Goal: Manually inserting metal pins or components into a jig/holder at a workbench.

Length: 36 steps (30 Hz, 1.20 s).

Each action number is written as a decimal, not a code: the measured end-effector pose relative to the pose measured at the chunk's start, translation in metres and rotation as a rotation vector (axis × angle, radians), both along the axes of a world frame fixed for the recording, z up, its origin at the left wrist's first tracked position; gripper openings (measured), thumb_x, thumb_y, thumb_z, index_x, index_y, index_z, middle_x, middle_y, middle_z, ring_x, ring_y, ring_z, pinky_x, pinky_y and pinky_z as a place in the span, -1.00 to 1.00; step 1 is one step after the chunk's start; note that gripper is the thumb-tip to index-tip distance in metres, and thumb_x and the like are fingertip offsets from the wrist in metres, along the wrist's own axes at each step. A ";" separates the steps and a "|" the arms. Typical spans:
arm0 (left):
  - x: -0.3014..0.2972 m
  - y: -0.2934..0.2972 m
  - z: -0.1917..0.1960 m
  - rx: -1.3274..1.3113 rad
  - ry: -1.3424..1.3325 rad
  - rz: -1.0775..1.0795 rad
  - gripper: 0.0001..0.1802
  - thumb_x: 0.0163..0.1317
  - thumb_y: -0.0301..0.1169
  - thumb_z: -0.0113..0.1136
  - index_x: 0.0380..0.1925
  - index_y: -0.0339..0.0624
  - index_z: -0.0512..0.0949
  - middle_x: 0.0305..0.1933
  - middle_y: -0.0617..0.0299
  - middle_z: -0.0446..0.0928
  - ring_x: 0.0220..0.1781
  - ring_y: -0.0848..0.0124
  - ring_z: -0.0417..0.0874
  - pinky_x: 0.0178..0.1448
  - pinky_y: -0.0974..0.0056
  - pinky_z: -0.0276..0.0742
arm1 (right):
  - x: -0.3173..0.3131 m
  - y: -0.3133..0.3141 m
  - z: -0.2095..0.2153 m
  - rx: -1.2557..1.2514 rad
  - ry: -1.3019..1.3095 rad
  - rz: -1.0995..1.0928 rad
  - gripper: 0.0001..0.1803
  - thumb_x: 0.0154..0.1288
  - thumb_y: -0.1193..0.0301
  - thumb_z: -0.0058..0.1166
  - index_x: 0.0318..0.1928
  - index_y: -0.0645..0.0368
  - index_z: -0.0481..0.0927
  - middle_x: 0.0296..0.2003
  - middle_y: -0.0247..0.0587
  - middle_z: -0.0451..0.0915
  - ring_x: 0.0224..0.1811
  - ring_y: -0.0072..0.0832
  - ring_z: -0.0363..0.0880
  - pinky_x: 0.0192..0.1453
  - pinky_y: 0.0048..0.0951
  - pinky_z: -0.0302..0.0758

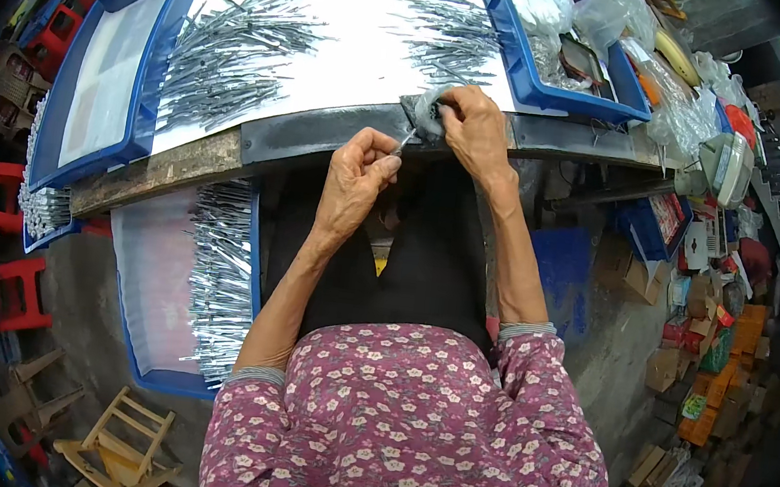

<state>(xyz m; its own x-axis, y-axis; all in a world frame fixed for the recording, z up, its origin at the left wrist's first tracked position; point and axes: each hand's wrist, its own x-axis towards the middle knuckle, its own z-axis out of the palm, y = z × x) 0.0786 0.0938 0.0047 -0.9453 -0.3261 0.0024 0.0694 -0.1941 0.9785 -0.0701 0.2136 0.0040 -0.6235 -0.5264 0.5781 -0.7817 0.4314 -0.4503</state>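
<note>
My left hand (357, 178) is closed at the front edge of the table, its thumb and fingers pinching a thin silvery metal piece (406, 141). Close beside it, my right hand (477, 134) grips a greyish, rounded, partly see-through wad (429, 115) that rests against the dark edge strip. The metal piece points up toward this wad; whether they touch I cannot tell. On the white tabletop (357, 12) beyond my hands lie two heaps of slim grey metal strips, a large left heap (229, 55) and a smaller right heap (449, 41).
A blue tray (151, 76) stands at the table's left, and another blue tray (523, 67) with plastic bags at its right. Below left, a blue-rimmed tray (171, 382) holds many shiny strips. Red stools (19, 290), a wooden chair (126, 444) and stacked boxes (717, 392) surround me.
</note>
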 end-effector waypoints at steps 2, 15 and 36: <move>0.001 -0.004 0.001 -0.007 -0.002 0.012 -0.93 0.14 -0.52 0.03 -0.38 -0.27 0.41 -0.55 0.40 0.36 -0.50 0.67 0.35 -0.41 0.55 0.29 | 0.002 -0.005 0.002 0.249 0.067 -0.065 -0.86 0.00 0.49 0.07 -0.36 0.26 0.51 -0.41 0.02 0.49 -0.44 -0.04 0.48 -0.32 -0.20 0.42; -0.038 -0.031 0.012 -0.203 0.044 0.095 -0.93 0.10 -0.57 0.02 -0.41 -0.35 0.42 -0.55 0.31 0.40 -0.50 0.60 0.38 -0.38 0.49 0.32 | -0.008 -0.005 -0.002 0.337 0.051 -0.046 -0.87 0.00 0.48 0.03 -0.42 0.25 0.40 -0.46 0.05 0.45 -0.43 0.00 0.45 -0.37 -0.10 0.37; -0.219 0.010 -0.013 -1.355 0.185 -0.002 -0.87 -0.13 -0.57 0.09 -0.49 -0.24 0.54 -0.47 0.01 0.54 -0.35 0.10 0.58 -0.30 0.12 0.49 | 0.012 0.010 -0.003 -0.289 -0.462 -0.085 -0.91 0.10 0.54 0.04 -0.41 0.34 0.46 -0.61 -0.32 0.44 -0.59 -0.66 0.31 -0.49 -0.57 0.30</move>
